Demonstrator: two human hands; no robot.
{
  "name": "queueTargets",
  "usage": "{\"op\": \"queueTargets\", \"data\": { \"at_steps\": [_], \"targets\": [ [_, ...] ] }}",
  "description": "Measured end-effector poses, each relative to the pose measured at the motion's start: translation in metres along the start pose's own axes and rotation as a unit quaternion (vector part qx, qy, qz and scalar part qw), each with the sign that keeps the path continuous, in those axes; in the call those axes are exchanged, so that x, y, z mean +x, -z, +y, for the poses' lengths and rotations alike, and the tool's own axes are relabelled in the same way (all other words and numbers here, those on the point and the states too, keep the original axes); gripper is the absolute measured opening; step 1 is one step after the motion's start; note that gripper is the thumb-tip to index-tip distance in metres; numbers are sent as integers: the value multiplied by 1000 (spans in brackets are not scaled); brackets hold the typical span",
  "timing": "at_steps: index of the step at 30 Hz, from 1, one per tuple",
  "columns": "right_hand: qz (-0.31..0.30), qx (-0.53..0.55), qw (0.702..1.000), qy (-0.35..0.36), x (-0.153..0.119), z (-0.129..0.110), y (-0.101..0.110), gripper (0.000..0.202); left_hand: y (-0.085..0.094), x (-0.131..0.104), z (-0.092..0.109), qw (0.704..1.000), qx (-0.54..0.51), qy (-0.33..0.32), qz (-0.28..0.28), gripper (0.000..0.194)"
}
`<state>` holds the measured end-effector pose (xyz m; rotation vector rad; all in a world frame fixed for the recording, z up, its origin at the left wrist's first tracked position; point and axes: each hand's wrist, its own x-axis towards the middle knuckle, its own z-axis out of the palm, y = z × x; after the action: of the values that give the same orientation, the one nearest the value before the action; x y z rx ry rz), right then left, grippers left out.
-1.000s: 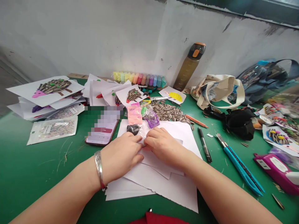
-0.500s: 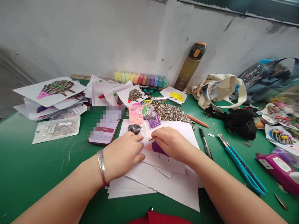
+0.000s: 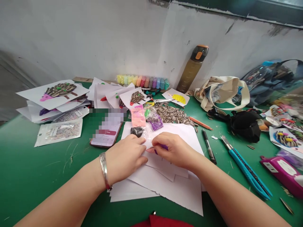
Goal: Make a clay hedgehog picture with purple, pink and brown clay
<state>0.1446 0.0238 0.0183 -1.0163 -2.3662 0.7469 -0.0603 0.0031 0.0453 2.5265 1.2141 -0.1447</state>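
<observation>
"so, any change at the purple patch [image 3: 164,147]?"

"yes: mostly covered now by the right hand [image 3: 174,151], with only a sliver of purple showing between thumb and fingers; far more in the open half a second ago."

"lying where?"

"on a white sheet [image 3: 180,171], atop other papers, with a pink tip [image 3: 150,150] poking out left of the fingers."

"and holding anything?"

"drawn in narrow, thumb close to fingers; impossible to tell about anything between the tips, too small and hidden."

"meaning what for the work?"

"probably close handling right over the patch, rather than along its upper edge. just a judgement, though."

"and with the left hand [image 3: 124,154]?"

"resting on the papers, hardly moved, fingers loosely spread, just beside the black packet [image 3: 138,131]; no hold to be seen."

"farther out?"

"beyond the hands, a pink packet [image 3: 138,115] and a purple packet [image 3: 156,122], then a heap of striped seeds [image 3: 169,113]. to the left, a phone [image 3: 107,137]; to the right, a black pen [image 3: 209,148] and a blue cutter [image 3: 247,170], all lying as before."
</observation>
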Motion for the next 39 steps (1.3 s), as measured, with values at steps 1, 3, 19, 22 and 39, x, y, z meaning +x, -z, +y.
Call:
{"op": "queueTargets", "data": {
  "at_steps": [1,3,19,22,39],
  "targets": [
    [3,-1,1000,-4,0,1,0,11,0,0,0,1000,1,-1,2,18],
    [10,-5,1000,-13,0,2,1,13,1,0,1,1000,-1,-2,4,17],
    [41,-35,998,-30,2,11,2,17,0,0,9,1000,20,2,-3,21],
    [29,-36,999,-23,2,11,3,19,2,-1,9,1000,17,3,-10,25],
    [-45,-78,994,64,-2,1,-12,23,2,-1,7,1000,3,9,-28,24]
  ]
}}
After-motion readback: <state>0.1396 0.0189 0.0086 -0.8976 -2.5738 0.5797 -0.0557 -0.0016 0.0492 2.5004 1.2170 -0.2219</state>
